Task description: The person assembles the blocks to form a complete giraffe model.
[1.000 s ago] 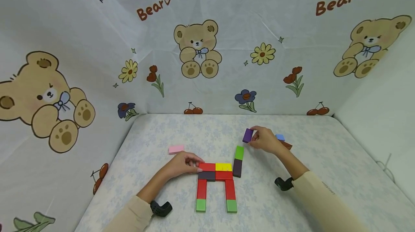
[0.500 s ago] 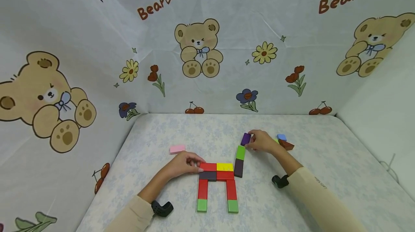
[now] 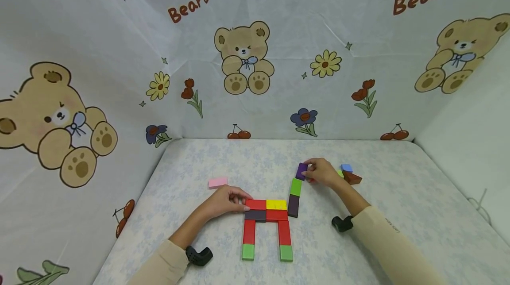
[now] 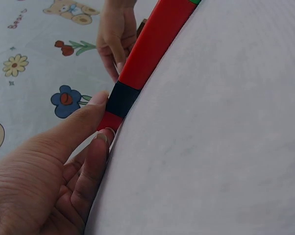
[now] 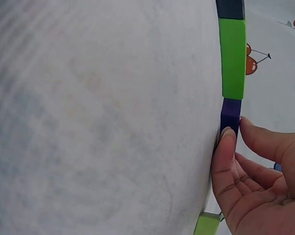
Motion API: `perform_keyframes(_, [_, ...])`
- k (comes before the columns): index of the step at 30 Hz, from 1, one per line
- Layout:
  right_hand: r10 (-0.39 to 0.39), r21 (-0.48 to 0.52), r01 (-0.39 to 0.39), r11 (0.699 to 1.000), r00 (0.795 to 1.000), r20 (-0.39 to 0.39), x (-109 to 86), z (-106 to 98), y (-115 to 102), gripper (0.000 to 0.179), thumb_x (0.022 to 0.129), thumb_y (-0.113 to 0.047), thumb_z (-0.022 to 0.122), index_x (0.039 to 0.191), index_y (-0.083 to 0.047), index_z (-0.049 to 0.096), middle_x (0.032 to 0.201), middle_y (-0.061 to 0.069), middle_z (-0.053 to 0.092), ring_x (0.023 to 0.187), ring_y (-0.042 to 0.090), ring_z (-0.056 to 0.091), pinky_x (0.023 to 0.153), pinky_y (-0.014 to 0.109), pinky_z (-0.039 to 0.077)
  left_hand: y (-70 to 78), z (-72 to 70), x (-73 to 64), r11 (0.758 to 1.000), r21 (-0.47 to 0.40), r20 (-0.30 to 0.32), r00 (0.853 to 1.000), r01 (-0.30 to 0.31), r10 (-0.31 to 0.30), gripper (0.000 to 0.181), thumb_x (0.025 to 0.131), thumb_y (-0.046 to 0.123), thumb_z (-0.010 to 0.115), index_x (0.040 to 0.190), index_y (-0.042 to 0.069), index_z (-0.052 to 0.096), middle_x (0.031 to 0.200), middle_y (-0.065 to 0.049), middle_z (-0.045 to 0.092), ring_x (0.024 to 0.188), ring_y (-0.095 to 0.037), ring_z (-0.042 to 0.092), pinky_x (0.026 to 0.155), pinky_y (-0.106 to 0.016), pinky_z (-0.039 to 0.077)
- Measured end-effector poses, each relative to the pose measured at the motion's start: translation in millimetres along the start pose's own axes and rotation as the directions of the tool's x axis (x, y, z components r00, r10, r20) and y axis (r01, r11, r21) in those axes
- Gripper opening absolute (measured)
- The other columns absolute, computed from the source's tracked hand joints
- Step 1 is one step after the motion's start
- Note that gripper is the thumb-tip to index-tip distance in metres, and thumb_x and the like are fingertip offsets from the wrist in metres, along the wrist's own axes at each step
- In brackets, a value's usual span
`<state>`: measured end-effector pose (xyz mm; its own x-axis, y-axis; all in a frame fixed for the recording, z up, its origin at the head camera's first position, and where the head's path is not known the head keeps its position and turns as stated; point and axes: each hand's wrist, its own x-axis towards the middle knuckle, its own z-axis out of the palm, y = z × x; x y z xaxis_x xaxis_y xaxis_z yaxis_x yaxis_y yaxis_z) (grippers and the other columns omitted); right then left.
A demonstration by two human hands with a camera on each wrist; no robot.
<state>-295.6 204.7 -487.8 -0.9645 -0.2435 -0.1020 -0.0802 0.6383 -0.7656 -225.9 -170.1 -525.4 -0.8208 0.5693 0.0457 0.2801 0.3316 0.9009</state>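
Near the back of the figure, my right hand (image 3: 323, 172) pinches a purple block (image 3: 301, 171) between thumb and fingers. That block lies at the far end of a bright green block (image 3: 295, 186), which continues into a dark block (image 3: 293, 206); the right wrist view shows the purple and green ends meeting. My left hand (image 3: 226, 201) holds the left end of a red block (image 3: 256, 205), its thumb by the dark block (image 4: 122, 99) below. A yellow block (image 3: 276, 205) and another red block (image 3: 276, 215) complete these two rows. Two red blocks with green ends stretch toward me beneath them.
A pink block (image 3: 217, 182) lies behind my left hand. Right of my right hand are a blue block (image 3: 346, 167), a brown wedge-shaped block (image 3: 352, 177) and a partly hidden light green one (image 3: 340, 173). A bit of red shows under my right hand. A patterned cloth rises behind.
My right hand has brought the purple block down and slightly left, to the far end of the bright green block. The left hand stays at the red block.
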Motion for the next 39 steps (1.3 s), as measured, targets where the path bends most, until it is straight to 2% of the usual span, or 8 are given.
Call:
perform_keyframes(6, [-0.017, 0.005, 0.017, 1.0, 1.0, 0.016, -0.7, 1, -2, 0.043, 0.095, -0.006, 0.071, 0.132, 0.011, 0.058, 0.082, 0.01, 0.068, 0.064, 0.015, 0.064, 0.062, 0.032, 0.058, -1.6, 0.0, 0.9, 1.0, 0.005, 0.003, 1.0, 0.009, -0.009, 0.026, 0.085, 0.019, 0.085, 0.11, 0.021, 0.079, 0.088, 0.0, 0.069, 0.065, -0.012, 0.056, 0.059, -0.022, 0.044])
perform_keyframes(13, [-0.041, 0.021, 0.04, 0.999, 0.999, 0.03, -0.3, 1, -2, 0.042, 0.095, -0.006, 0.071, 0.132, 0.011, 0.06, 0.082, 0.01, 0.068, 0.064, 0.017, 0.06, 0.063, 0.033, 0.057, -0.4, -1.4, 1.6, 1.0, -0.01, 0.023, 1.0, -0.009, 0.009, 0.026, 0.086, 0.02, 0.084, 0.111, 0.021, 0.079, 0.082, -0.001, 0.069, 0.063, -0.013, 0.059, 0.059, -0.024, 0.048])
perform_keyframes(23, [-0.058, -0.016, 0.058, 0.998, 0.998, 0.033, 0.2, 3, -3, 0.044, 0.094, -0.007, 0.072, 0.132, 0.01, 0.06, 0.082, 0.01, 0.068, 0.063, 0.017, 0.059, 0.062, 0.033, 0.055, -3.4, -1.3, 2.5, 1.0, -0.009, 0.021, 1.0, -0.008, 0.009, 0.026, 0.085, 0.021, 0.085, 0.111, 0.022, 0.079, 0.085, -0.001, 0.069, 0.063, -0.013, 0.058, 0.058, -0.023, 0.046])
perform_keyframes(29, [-0.044, -0.014, 0.045, 0.999, 0.998, 0.042, 2.6, 3, -2, 0.045, 0.094, -0.009, 0.073, 0.134, 0.008, 0.06, 0.082, 0.008, 0.068, 0.064, 0.017, 0.058, 0.061, 0.03, 0.053, -5.8, -1.9, 3.6, 1.0, -0.007, 0.016, 1.0, -0.004, 0.004, 0.027, 0.085, 0.022, 0.085, 0.111, 0.022, 0.079, 0.082, -0.002, 0.068, 0.063, -0.014, 0.059, 0.059, -0.023, 0.046])
perform_keyframes(34, [-0.034, -0.03, 0.036, 0.999, 0.998, 0.058, 1.2, 0, -2, 0.053, 0.095, -0.014, 0.073, 0.139, 0.008, 0.054, 0.083, 0.009, 0.069, 0.066, 0.018, 0.06, 0.063, 0.029, 0.053, -6.6, -1.5, 3.6, 1.0, -0.003, 0.013, 1.0, -0.004, 0.004, 0.026, 0.085, 0.021, 0.085, 0.11, 0.022, 0.079, 0.083, -0.001, 0.068, 0.065, -0.013, 0.058, 0.059, -0.023, 0.046])
perform_keyframes(39, [0.004, -0.067, -0.003, 0.998, 1.0, 0.015, -8.9, -8, -6, 0.055, 0.096, -0.019, 0.072, 0.142, 0.005, 0.052, 0.088, 0.01, 0.07, 0.069, 0.019, 0.064, 0.064, 0.03, 0.054, -4.8, -1.2, 2.6, 1.0, -0.004, 0.013, 1.0, -0.006, 0.006, 0.026, 0.085, 0.02, 0.085, 0.11, 0.022, 0.079, 0.084, -0.001, 0.068, 0.065, -0.014, 0.058, 0.059, -0.023, 0.046])
